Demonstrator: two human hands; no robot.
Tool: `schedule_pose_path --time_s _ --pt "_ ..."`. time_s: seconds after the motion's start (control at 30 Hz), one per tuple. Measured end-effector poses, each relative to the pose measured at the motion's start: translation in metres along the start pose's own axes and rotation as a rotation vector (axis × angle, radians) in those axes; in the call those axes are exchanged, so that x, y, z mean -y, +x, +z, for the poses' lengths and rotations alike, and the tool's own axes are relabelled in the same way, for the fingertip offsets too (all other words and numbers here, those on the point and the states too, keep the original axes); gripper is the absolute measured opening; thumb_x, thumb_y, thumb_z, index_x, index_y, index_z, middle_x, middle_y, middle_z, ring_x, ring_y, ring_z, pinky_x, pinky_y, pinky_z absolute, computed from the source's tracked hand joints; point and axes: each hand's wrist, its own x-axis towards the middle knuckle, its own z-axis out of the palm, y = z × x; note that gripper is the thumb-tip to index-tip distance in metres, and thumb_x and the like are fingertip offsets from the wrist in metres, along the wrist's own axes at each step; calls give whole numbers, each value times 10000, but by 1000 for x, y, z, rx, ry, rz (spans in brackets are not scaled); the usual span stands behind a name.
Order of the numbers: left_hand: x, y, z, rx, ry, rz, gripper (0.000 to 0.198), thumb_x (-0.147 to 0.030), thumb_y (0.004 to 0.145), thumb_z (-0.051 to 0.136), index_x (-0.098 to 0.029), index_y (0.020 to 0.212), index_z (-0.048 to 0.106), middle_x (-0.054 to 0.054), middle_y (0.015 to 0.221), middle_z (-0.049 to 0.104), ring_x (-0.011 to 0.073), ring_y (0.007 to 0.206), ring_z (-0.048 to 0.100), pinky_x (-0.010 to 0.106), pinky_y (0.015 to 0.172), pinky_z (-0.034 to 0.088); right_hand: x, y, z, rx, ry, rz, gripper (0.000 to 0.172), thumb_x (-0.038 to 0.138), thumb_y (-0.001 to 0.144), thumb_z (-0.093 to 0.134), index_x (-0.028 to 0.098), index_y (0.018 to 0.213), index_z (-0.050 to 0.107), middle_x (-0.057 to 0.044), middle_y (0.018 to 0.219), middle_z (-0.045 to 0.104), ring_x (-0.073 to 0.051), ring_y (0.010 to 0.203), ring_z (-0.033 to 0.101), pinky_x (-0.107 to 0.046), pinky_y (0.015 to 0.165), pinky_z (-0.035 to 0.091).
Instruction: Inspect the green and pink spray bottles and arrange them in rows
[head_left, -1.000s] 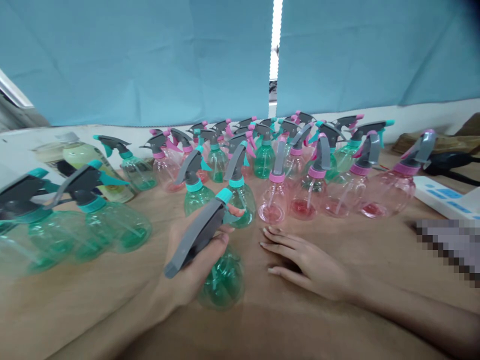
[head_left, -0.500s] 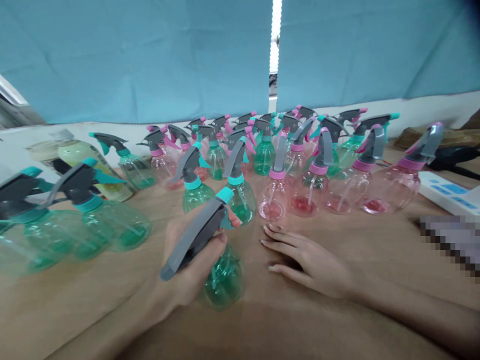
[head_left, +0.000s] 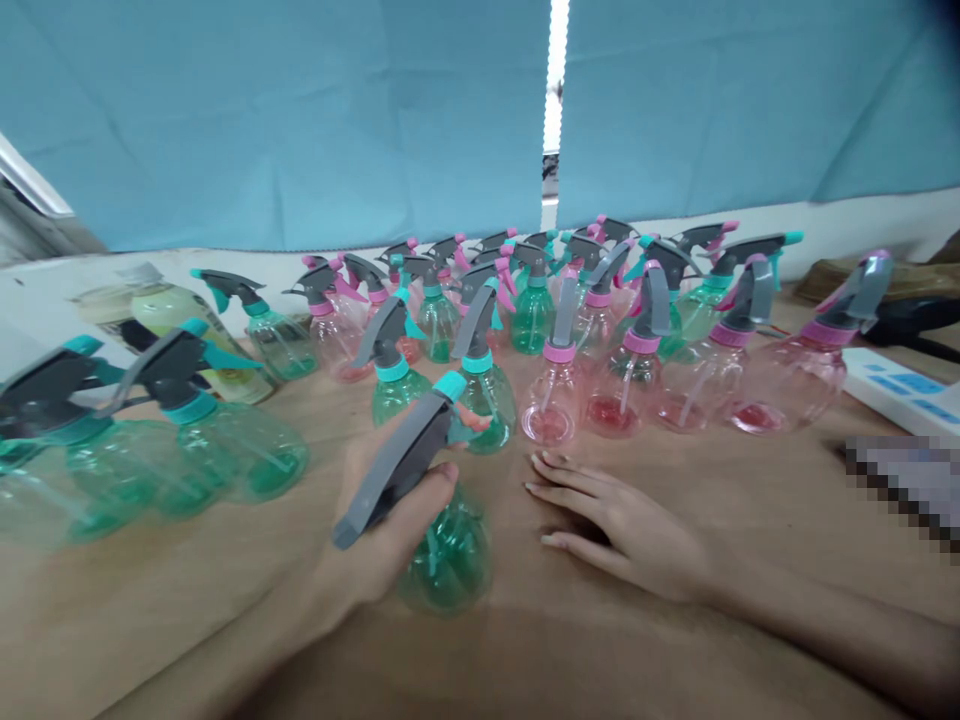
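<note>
Ahead of me I find a blue sheet [head_left: 300,120] spread across most of my view, its face creased in several places; I cannot confirm the material. Right of its middle I note a narrow upright gap [head_left: 555,80], brilliantly white, finely toothed along its edges, with a dark mottled patch [head_left: 550,167] low down. Beneath the sheet's lower edge I record a white wall [head_left: 847,225], running behind the table [head_left: 525,650]. The table before me has a plain brown top, softly lit. At my far left I observe a slanting pale bar [head_left: 34,180] above a grey surface [head_left: 37,228], too blurred to identify.
</note>
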Motion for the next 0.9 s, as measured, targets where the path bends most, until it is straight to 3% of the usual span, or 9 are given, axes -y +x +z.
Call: schedule_pose_path --time_s 0.1,0.2,0.37,0.57,0.73,0.9 --pt "5 -2 2 -15 -78 -17 154 -288 826 571 -275 931 683 -13 789 688 205 750 648 369 861 508 1 0 -1 7 -12 9 521 474 950 493 221 1405 476 -74 1486 434 -257 1396 349 -471 1137 327" --pt "2 -3 4 -35 -63 -58 190 -311 839 569 -268 991 676 -11 796 676 198 693 611 367 805 513 2 1 -1 14 -20 14 526 479 951 488 204 1400 483 -85 1481 438 -259 1392 355 -473 1133 333" --pt "-8 -1 6 23 -94 -35 328 -257 795 575 -279 1115 641 -1 1044 705 197 732 615 333 731 502 2 0 0 -10 -4 8 520 464 947 505 236 1413 464 -77 1477 445 -267 1386 364 -485 1125 343" --pt "-6 -1 5 29 -92 -61 350 -258 796 564 -281 1137 637 -4 934 715 184 634 575 330 654 483 0 0 1 1 -30 1 517 471 953 490 235 1412 463 -66 1494 420 -259 1393 354 -481 1126 342" --pt "-8 1 7 13 -78 -36 345 -259 786 564 -261 1121 648 7 1053 712 180 684 593 334 714 504 0 0 0 39 -72 4 526 486 966 450 201 1407 470 -67 1503 404 -248 1404 335 -468 1133 335" --pt "-11 0 6 14 -67 -10 363 -253 775 561 -225 1127 645 20 1027 721 184 717 616 335 743 520 1 0 0 17 -44 5 529 482 958 471 204 1409 469 -73 1501 407 -255 1399 343 -472 1132 338"
